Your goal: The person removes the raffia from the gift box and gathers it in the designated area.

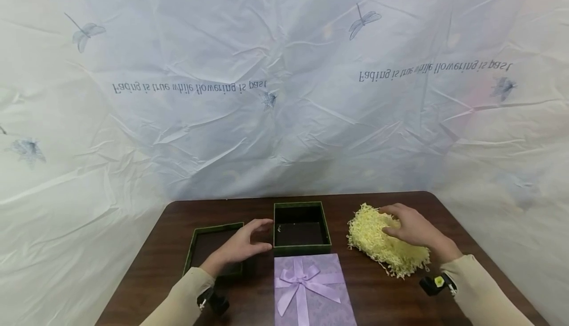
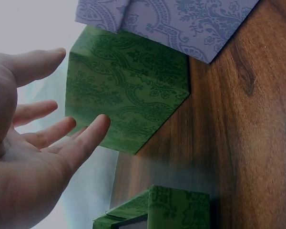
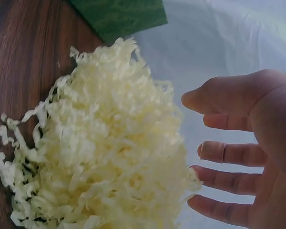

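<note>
An uncovered green patterned box with a dark inside stands near the middle of the table; a few pale specks show in it. My left hand is at its left side, fingers spread and loosely bent, holding nothing. In the left wrist view a gap shows between the thumb and the green box. On the right lies a heap of pale yellow shredded paper. My right hand hovers over its far right part, fingers apart. In the right wrist view the fingertips are close to the shredded paper; contact is unclear.
A shallow green-rimmed tray or lid lies at the left, partly behind my left arm. A purple patterned box or lid with a ribbon bow is in front of the green box. A whitish printed sheet hangs behind the brown table.
</note>
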The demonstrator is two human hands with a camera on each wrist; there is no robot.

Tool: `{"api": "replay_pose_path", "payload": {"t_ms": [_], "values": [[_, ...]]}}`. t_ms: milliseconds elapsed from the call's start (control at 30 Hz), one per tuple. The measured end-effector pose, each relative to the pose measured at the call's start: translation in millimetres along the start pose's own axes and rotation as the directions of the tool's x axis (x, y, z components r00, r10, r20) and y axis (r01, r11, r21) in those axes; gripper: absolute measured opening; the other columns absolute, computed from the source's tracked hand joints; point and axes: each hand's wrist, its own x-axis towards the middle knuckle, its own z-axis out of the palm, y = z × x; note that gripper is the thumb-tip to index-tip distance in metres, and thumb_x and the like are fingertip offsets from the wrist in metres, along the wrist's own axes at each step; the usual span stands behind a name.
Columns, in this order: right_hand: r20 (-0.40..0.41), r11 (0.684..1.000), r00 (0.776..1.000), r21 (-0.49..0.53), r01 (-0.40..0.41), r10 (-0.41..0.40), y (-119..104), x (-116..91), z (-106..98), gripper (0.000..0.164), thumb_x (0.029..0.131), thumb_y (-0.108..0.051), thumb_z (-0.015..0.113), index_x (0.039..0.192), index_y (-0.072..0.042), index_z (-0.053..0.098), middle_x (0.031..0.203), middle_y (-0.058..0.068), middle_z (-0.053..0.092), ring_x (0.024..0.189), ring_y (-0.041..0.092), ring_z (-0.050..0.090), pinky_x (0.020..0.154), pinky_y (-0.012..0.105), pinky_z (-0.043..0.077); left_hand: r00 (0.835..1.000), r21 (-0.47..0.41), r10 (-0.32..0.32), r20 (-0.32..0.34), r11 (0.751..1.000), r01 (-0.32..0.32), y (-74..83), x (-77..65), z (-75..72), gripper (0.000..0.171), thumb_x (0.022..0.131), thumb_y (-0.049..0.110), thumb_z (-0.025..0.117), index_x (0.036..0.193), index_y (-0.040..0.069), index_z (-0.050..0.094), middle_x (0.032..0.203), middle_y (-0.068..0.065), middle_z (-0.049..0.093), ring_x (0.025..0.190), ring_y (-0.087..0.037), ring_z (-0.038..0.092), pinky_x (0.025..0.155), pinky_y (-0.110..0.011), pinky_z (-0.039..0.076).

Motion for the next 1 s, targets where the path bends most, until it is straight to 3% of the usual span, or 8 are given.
{"api": "replay_pose_path", "payload": {"t_ms": [267,467,700,1000], "values": [[0.014,1.0,1.0,0.003,-0.026,0.026,-24.6,-3.0,-12.9,0.044,0.087,-0.019,0.072,0.126,-0.002,0.061,0.121,0.016,0.063,0.095,0.03,0.063,0.069,0.039,0.052,1.0,0.032,0.006,-0.011,0.999,-0.005,4.9,-9.2,-2.4,0.063,0.091,0.021,0.071,0.144,0.005,0.042,0.143,-0.018,0.047,0.13,-0.039,0.047,0.092,-0.045,0.053],[0.07,0.999,0.997,0.026,-0.046,0.044,-41.7,-5.5,-21.7,0.04,0.089,-0.02,0.07,0.124,-0.003,0.062,0.121,0.017,0.064,0.092,0.031,0.065,0.07,0.039,0.054,1.0,-0.019,-0.015,0.014,1.0,0.016,0.7,-15.3,-5.5,0.063,0.092,0.022,0.069,0.146,0.008,0.041,0.146,-0.017,0.045,0.133,-0.037,0.044,0.094,-0.043,0.052],[0.081,0.998,0.997,0.06,-0.018,0.013,-55.8,-7.0,-26.1,0.036,0.089,-0.024,0.071,0.121,-0.007,0.064,0.119,0.012,0.066,0.091,0.026,0.066,0.072,0.037,0.054,0.999,-0.011,-0.031,0.016,0.999,0.031,6.6,-24.6,-5.6,0.063,0.092,0.023,0.069,0.146,0.008,0.041,0.147,-0.015,0.044,0.131,-0.035,0.047,0.09,-0.035,0.053],[0.058,0.984,0.998,0.174,-0.034,0.024,-63.1,-11.3,-19.9,0.037,0.09,-0.027,0.071,0.121,-0.01,0.063,0.115,0.013,0.067,0.092,0.024,0.067,0.071,0.03,0.053,0.999,-0.026,0.044,0.024,0.999,-0.044,6.9,-38.5,2.7,0.062,0.092,0.015,0.068,0.145,0.0,0.039,0.145,-0.02,0.045,0.122,-0.037,0.055,0.084,-0.027,0.056]]}}
